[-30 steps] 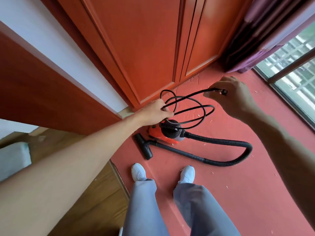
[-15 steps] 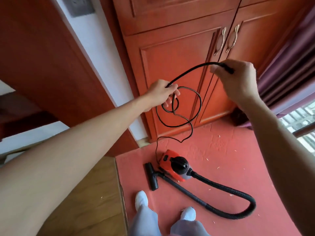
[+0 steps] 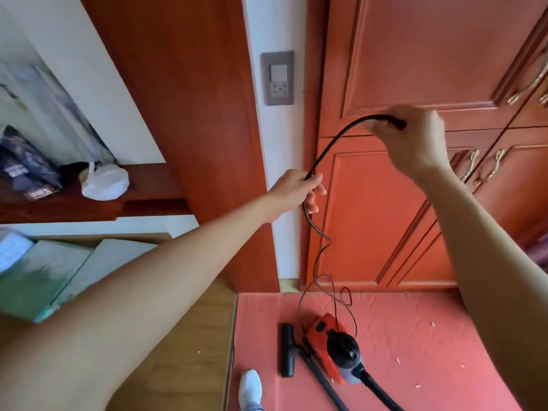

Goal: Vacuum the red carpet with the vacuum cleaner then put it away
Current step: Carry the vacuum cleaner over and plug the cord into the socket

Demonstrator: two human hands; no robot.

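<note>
My right hand (image 3: pixel 415 140) pinches the plug (image 3: pixel 398 123) of the cord (image 3: pixel 341 131). The wall socket (image 3: pixel 278 78) lies up-left of that grip. My left hand (image 3: pixel 299 189) curls round the cord lower down. The vacuum cleaner (image 3: pixel 332 348) sits on the red carpet (image 3: pixel 430 351).

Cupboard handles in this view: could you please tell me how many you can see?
4 handles: two side by side on the lower doors, two at the right edge on the upper doors, one cut off. More may be hidden.
</note>
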